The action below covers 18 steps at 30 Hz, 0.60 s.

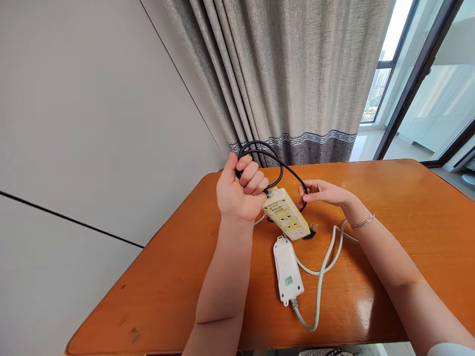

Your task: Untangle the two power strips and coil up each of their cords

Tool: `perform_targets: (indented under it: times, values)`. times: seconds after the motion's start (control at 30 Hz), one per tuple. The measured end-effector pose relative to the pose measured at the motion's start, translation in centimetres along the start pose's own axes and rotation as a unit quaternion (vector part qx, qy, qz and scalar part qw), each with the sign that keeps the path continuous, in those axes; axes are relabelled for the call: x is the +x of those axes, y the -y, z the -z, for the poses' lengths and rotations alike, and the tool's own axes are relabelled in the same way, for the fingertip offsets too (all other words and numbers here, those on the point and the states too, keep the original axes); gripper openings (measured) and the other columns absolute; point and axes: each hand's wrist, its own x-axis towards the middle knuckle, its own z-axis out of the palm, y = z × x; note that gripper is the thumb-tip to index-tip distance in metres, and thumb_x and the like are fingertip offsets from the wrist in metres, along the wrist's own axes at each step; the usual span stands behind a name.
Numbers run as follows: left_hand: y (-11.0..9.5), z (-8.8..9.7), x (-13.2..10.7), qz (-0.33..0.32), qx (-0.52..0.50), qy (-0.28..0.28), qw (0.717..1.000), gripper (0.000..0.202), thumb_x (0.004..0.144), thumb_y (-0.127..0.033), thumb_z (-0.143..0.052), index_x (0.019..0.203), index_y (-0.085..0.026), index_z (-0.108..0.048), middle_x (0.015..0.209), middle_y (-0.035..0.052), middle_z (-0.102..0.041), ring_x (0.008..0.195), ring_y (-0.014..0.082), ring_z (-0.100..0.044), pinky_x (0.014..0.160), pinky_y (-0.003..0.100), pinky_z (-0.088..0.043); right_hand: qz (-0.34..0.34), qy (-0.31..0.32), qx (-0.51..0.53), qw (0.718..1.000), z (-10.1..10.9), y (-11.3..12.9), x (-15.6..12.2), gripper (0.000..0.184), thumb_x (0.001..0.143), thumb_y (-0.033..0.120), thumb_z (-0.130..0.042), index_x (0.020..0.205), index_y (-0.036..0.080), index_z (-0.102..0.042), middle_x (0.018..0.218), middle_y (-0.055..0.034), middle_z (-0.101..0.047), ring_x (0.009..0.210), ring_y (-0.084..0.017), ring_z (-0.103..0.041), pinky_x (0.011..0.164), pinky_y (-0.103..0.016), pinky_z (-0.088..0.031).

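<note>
On the surface [178, 282], white cord [318, 296] is left uncoiled; part-looped black cord [292, 171] is clenched in left grip [245, 190], pinched in right grip [319, 192].

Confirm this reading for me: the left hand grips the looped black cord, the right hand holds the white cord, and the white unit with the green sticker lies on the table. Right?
Not quite: the head view shows the right hand holding the black cord, not the white cord. The rest stands.
</note>
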Motion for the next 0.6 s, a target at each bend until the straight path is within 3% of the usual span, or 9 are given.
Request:
perform_targets:
  times: [0.03, 0.1, 0.17, 0.23, 0.4, 0.53, 0.6]
  values:
    - [0.0, 0.0, 0.0, -0.001, 0.001, 0.000, 1.000, 0.042, 0.106, -0.038, -0.038, 0.069, -0.021, -0.029, 0.047, -0.0093, -0.016, 0.034, 0.0067, -0.012, 0.035, 0.020, -0.020, 0.000, -0.028, -0.027, 0.999, 0.0, 0.0, 0.1, 0.036, 0.081, 0.049, -0.073, 0.086, 0.018, -0.056, 0.078, 0.0009, -0.062, 0.075, -0.014, -0.063, 0.074, -0.030, -0.050]
    - [-0.1, -0.1, -0.2, 0.000, 0.005, 0.002, 1.000, 0.041, 0.106, -0.038, -0.038, 0.069, -0.021, -0.029, 0.048, -0.0093, -0.015, 0.034, 0.0069, -0.012, 0.036, 0.020, -0.020, 0.016, -0.143, -0.102, 0.984, 0.3, -0.1, 0.4, 0.031, 0.085, 0.048, -0.066, 0.084, 0.018, -0.057, 0.073, 0.0033, -0.055, 0.066, -0.012, -0.054, 0.065, -0.027, -0.045]
    - [-0.2, -0.2, -0.4, 0.000, 0.012, 0.006, 1.000, 0.042, 0.106, -0.039, -0.038, 0.069, -0.021, -0.028, 0.048, -0.0094, -0.014, 0.034, 0.0069, -0.010, 0.036, 0.020, -0.019, 0.054, -0.294, -0.171, 0.939, 0.9, -0.1, 0.5, 0.027, 0.086, 0.045, -0.061, 0.082, 0.019, -0.056, 0.069, 0.0053, -0.049, 0.063, -0.010, -0.045, 0.061, -0.025, -0.037]
    - [-0.2, -0.4, -0.6, -0.001, 0.018, 0.008, 1.000, 0.043, 0.106, -0.040, -0.037, 0.069, -0.021, -0.027, 0.048, -0.0094, -0.014, 0.035, 0.0069, -0.009, 0.036, 0.020, -0.019, 0.077, -0.386, -0.203, 0.897, 1.6, 0.1, 0.3, 0.025, 0.085, 0.043, -0.060, 0.081, 0.020, -0.055, 0.066, 0.0062, -0.044, 0.062, -0.010, -0.039, 0.060, -0.026, -0.033]
    - [-0.4, -0.5, -0.9, -0.033, 0.009, -0.011, 0.999, 0.043, 0.108, -0.038, -0.028, 0.068, -0.021, -0.029, 0.047, -0.0088, -0.016, 0.035, 0.0071, -0.009, 0.036, 0.021, -0.019, 0.029, -0.419, -0.298, 0.857, 3.4, 1.0, -1.3, 0.023, 0.084, 0.042, -0.062, 0.080, 0.020, -0.058, 0.065, 0.0037, -0.051, 0.061, -0.012, -0.042, 0.060, -0.027, -0.030]
    - [-1.6, -0.3, -1.4, -0.113, -0.030, -0.030, 0.993, 0.045, 0.109, -0.038, -0.024, 0.068, -0.021, -0.030, 0.045, -0.0080, -0.019, 0.034, 0.0070, -0.011, 0.036, 0.022, -0.019, -0.047, -0.485, -0.412, 0.770, 4.8, 1.2, -2.7, 0.022, 0.090, 0.041, -0.057, 0.084, 0.021, -0.064, 0.066, -0.0017, -0.061, 0.062, -0.017, -0.049, 0.062, -0.028, -0.029]
    - [-2.4, -0.2, -1.7, -0.138, -0.059, -0.035, 0.988, 0.046, 0.109, -0.037, -0.020, 0.067, -0.021, -0.030, 0.044, -0.0075, -0.018, 0.034, 0.0069, -0.012, 0.036, 0.023, -0.018, -0.069, -0.509, -0.432, 0.742, 5.6, 0.8, -3.1, 0.023, 0.090, 0.041, -0.056, 0.086, 0.021, -0.066, 0.066, -0.0032, -0.062, 0.061, -0.018, -0.049, 0.061, -0.029, -0.028]
